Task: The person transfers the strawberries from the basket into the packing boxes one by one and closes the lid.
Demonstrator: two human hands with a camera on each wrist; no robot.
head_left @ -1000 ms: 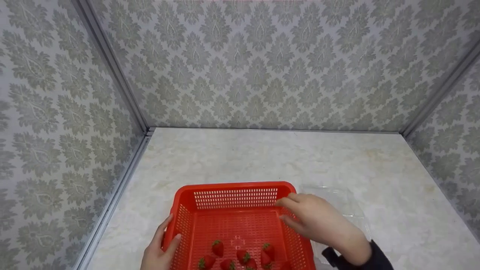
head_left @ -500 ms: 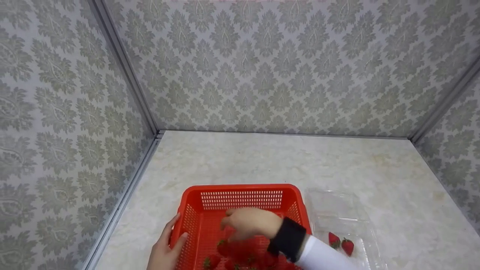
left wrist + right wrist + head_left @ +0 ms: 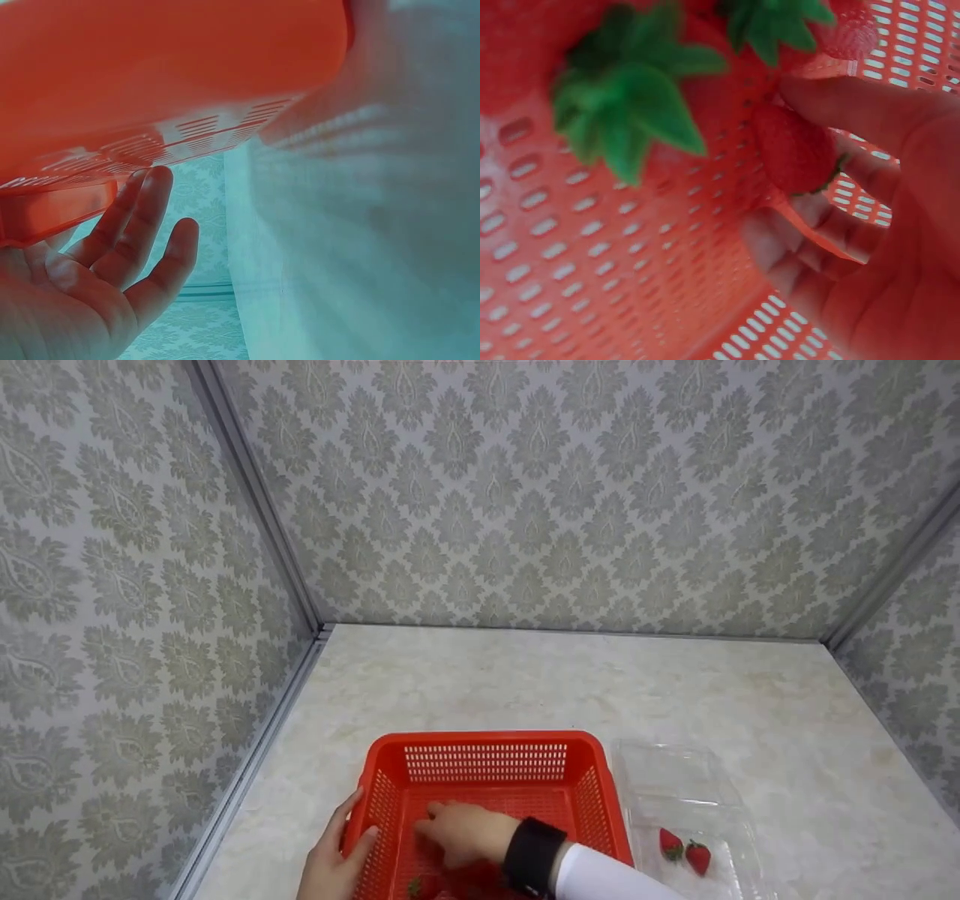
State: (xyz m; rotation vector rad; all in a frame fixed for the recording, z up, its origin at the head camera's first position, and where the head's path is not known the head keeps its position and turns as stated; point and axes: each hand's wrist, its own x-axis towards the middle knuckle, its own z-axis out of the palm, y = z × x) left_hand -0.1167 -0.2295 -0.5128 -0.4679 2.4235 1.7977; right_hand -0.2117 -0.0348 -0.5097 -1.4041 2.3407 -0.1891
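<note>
My left hand (image 3: 334, 851) grips the left rim of a red plastic basket (image 3: 487, 741), thumb over the inner side and fingers outside. In the left wrist view the fingers (image 3: 154, 199) lie under the rim beside the basket's slotted wall (image 3: 202, 127). My right hand (image 3: 469, 832) reaches down inside the basket. Seen from the right wrist, its thumb and fingers are around a red strawberry (image 3: 791, 150), the thumb tip at its upper side. Another strawberry's green leaves (image 3: 630, 97) show close to the camera. The hand and sleeve hide most of the berries from above.
Right of the basket lies an opened clear plastic box (image 3: 667, 769). Two strawberries sit in its near half, one (image 3: 670, 844) beside the other (image 3: 698, 857). A pale marbled table (image 3: 525, 682) runs back to patterned walls (image 3: 495, 495).
My right hand has moved left from over the basket's right rim and down among the strawberries, uncovering the two in the clear box. The left hand keeps its place on the rim.
</note>
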